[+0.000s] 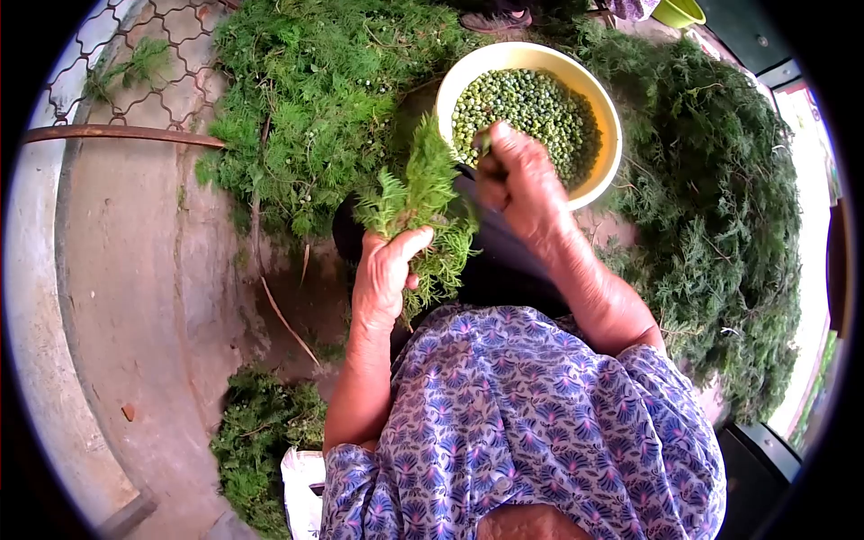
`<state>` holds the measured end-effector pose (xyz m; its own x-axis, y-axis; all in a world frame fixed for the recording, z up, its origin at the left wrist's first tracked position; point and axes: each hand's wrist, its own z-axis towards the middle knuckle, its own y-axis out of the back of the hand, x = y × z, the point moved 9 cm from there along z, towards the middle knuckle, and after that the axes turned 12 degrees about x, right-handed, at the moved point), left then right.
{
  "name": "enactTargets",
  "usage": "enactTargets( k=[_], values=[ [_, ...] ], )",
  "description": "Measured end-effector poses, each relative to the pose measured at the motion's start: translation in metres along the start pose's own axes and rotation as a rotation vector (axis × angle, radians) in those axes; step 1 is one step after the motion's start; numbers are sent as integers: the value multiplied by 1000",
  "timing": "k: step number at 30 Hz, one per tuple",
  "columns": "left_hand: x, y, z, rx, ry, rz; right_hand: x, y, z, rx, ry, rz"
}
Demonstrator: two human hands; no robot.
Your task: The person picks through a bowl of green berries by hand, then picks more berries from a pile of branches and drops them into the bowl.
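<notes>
The left hand point(382, 270) holds a leafy sprig point(423, 193) in the middle of the scene, just near of the yellow bowl point(504, 54). Its fingers are closed tight around the stems. The right hand point(517, 184) is at the near rim of the bowl, right beside the tip of the sprig. Its fingers are curled in and pinched together. The bowl is full of little green balls point(531, 108).

This looks like the picking step: pull the small balls off the sprig and drop them into the bowl. The next pick calls for a steady hold on the stems and a small, careful pinch, with the hand right over the bowl so nothing rolls away.

Lots of leafy green lies around: a far pile point(315, 108), a big right pile point(720, 225) and a near pile point(261, 432) on the ground point(135, 270).

Some things are hard to see. The back of the right hand hides its fingertips, so I cannot tell if a ball is in the pinch. I cannot see any balls on the sprig. The bowl rests on a dark cloth point(513, 261), maybe a lap, but that is not clear. A shoe point(499, 20) at the far edge is cut off.
</notes>
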<state>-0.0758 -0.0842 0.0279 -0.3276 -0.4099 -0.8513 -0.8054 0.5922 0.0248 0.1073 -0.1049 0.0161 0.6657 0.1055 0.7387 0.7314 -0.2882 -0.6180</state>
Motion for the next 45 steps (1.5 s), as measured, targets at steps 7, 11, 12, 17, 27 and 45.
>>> enactTargets(
  k=[7,11,12,17,27,45],
  values=[
    [17,41,19,26,-114,-791,74,104,25,-289,309,-743],
    [-24,46,12,509,-582,-985,108,170,28,-634,302,-1606],
    [-26,45,12,635,-631,-1087,109,179,23,-699,302,-1500],
    [-27,54,9,507,-697,-1148,108,128,13,-623,554,-1596],
    [-19,46,24,448,-699,-1129,-36,-101,-36,449,418,-1056],
    [32,93,42,-44,-430,-1221,28,26,-59,16,-63,-488]
  ],
)
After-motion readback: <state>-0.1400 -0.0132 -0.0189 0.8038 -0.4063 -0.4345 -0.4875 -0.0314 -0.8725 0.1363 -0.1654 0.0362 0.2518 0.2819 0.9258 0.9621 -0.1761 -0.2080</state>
